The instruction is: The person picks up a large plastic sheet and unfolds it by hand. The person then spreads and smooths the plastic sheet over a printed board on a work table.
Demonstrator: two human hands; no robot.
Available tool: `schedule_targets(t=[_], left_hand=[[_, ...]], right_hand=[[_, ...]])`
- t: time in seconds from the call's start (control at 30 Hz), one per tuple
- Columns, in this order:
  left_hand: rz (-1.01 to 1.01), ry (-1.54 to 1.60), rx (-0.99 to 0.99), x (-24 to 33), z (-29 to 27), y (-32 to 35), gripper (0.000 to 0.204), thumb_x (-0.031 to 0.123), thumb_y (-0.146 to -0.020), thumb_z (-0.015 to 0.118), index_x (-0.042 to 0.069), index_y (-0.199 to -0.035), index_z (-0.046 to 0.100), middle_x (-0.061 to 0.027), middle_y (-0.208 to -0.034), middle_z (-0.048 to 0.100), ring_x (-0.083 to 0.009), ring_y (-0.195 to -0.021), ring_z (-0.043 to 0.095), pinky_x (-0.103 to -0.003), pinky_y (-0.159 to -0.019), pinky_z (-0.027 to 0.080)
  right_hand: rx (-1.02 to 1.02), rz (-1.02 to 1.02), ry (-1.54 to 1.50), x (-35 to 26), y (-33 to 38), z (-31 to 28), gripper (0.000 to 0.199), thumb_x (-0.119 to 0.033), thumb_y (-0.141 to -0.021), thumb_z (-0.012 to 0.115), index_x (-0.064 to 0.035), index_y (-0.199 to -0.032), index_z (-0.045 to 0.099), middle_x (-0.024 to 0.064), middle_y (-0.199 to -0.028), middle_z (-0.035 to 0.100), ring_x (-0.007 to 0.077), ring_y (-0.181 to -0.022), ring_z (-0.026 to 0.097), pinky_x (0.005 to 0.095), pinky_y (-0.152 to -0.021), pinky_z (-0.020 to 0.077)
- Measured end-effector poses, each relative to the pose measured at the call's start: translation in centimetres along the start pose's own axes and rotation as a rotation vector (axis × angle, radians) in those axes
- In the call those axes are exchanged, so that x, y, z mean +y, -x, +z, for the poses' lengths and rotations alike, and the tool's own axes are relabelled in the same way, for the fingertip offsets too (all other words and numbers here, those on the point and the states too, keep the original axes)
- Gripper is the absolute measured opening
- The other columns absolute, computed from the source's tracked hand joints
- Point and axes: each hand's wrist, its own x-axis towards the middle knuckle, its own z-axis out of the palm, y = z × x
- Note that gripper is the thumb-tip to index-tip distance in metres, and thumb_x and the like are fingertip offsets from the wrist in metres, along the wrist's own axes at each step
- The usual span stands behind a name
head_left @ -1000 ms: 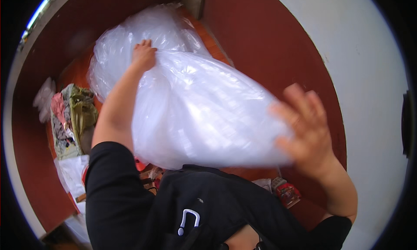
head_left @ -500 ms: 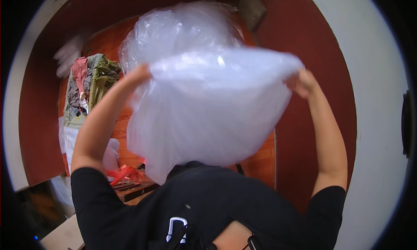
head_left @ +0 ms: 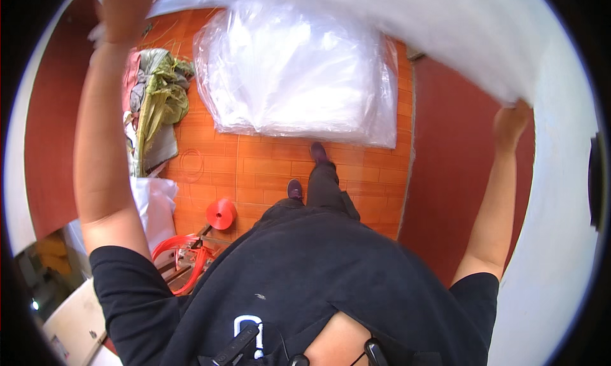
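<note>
Across the far part of the scene, a pale plastic sheet (head_left: 445, 35) was held up off the floor (head_left: 267, 168), blurred, stretching from beside the left hand (head_left: 127, 13) to the right hand (head_left: 513, 125). The right fingers were clenched on a corner of it, near the dark red wall (head_left: 458, 143). The left hand ran out at the upper edge, so I could not tell whether its fingers were grasping the film or merely lay against it. Beneath, a clear plastic pile (head_left: 299, 79) lay on the floor, its far side hidden behind the raised sheet. One of the dark shoes (head_left: 294, 190) stood just beside the pile's near edge. To the left lay a heap of cloth (head_left: 159, 86), and nearer, a white plastic bundle (head_left: 156, 207), a red reel (head_left: 221, 214) and loops of red strapping (head_left: 191, 264). The likeliest trouble, I judged, was the corner slipping from the right fingers, since so little of the slick film seemed to be pinched there; that side would have dropped and folded. A hard pull between spread arms could have torn it, a sweep too far right could have scraped it on the wall, and a careless step forward could have trodden on the pile.
</note>
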Motion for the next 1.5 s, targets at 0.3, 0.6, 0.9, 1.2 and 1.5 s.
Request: schedule_targets(t=[0.3, 0.6, 0.9, 1.2, 1.5], left_hand=[[-0.454, 0.107, -1.107, 13.8, 6.7, 23.7, 0.019, 0.007, -0.056, 0.049, 0.009, -0.075, 0.049, -0.0075, -0.075, 0.047, -0.0228, -0.077, 0.044, -0.037, -0.068, 0.033], [-1.218, 0.658, -1.835, 25.0, -4.9, 32.6, 0.023, 0.019, -0.066, 0.049, 0.004, -0.083, 0.048, -0.0142, -0.081, 0.050, -0.0279, -0.078, 0.047, -0.035, -0.066, 0.038], [-2.343, 0.204, -1.434, 41.3, -21.4, 29.2, 0.016, 0.019, -0.065, 0.050, 0.005, -0.072, 0.050, -0.0125, -0.072, 0.052, -0.0264, -0.071, 0.049, -0.034, -0.062, 0.039], [-2.890, -0.135, -0.639, 63.7, -27.0, 26.8, 0.020, 0.024, -0.069, 0.044, 0.005, -0.069, 0.051, -0.0155, -0.071, 0.052, -0.0286, -0.070, 0.050, -0.036, -0.060, 0.039], [-2.794, -0.232, -0.984, 69.0, -39.5, 31.7, 0.022, 0.021, -0.070, 0.043, 0.001, -0.074, 0.052, -0.0152, -0.072, 0.053, -0.0260, -0.070, 0.051, -0.032, -0.059, 0.040]], right_hand=[[-0.760, 0.110, 0.387, 5.6, 10.8, 13.3, 0.020, -0.011, -0.063, 0.045, -0.0032, -0.082, 0.047, 0.0144, -0.080, 0.047, 0.0299, -0.073, 0.046, 0.0367, -0.062, 0.0387], [-2.032, 0.084, 0.702, 7.2, 14.9, 24.5, 0.037, -0.034, -0.068, 0.045, -0.0123, -0.098, 0.045, 0.0120, -0.094, 0.048, 0.0238, -0.087, 0.047, 0.0344, -0.072, 0.0372], [-1.772, -0.257, -0.030, -3.7, 12.7, 33.0, 0.024, -0.025, -0.069, 0.045, -0.0054, -0.083, 0.051, 0.0132, -0.072, 0.054, 0.0252, -0.069, 0.052, 0.0324, -0.062, 0.0401], [-2.237, -0.703, -0.254, -13.3, 24.4, 27.3, 0.024, -0.025, -0.069, 0.048, -0.0042, -0.081, 0.051, 0.0111, -0.072, 0.054, 0.0198, -0.068, 0.052, 0.0277, -0.062, 0.0398], [-2.405, -1.030, -0.168, -27.0, 37.8, 19.0, 0.021, -0.020, -0.070, 0.046, -0.0004, -0.076, 0.051, 0.0063, -0.062, 0.053, 0.0116, -0.058, 0.050, 0.0227, -0.055, 0.0392]])
